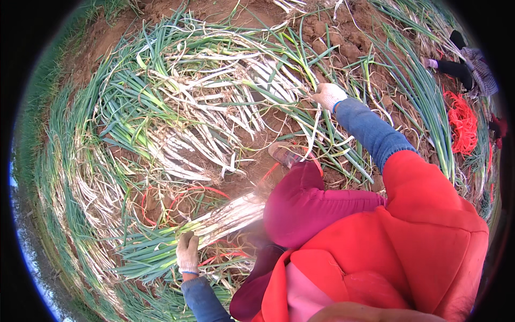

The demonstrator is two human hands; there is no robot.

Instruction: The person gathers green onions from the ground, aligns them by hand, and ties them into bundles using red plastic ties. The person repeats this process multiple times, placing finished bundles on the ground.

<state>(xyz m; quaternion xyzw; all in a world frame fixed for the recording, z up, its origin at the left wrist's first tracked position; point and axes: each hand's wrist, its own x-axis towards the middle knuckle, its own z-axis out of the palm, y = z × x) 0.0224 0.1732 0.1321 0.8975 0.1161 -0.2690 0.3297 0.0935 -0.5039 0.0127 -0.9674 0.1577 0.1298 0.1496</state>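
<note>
My left hand [188,253], in a pale knit work glove, is closed around the leafy middle of a bundle of long green onions [237,213]. The bundle's white shanks point towards my knee, and its green leaves spread out to the left. My right hand [330,96], also gloved, is curled low over loose green onions [281,80] at the edge of a heap. A pale strip hangs just below it; whether the fingers grip anything is hidden. More green onions [189,149] lie in front of me with their roots towards me.
Red plastic twine [201,188] lies on the brown soil [249,155] by the bundle, and a tangled red pile of twine [462,124] sits at the right. Another person [470,72] is at the far right edge. Rows of green onions [76,161] line the left.
</note>
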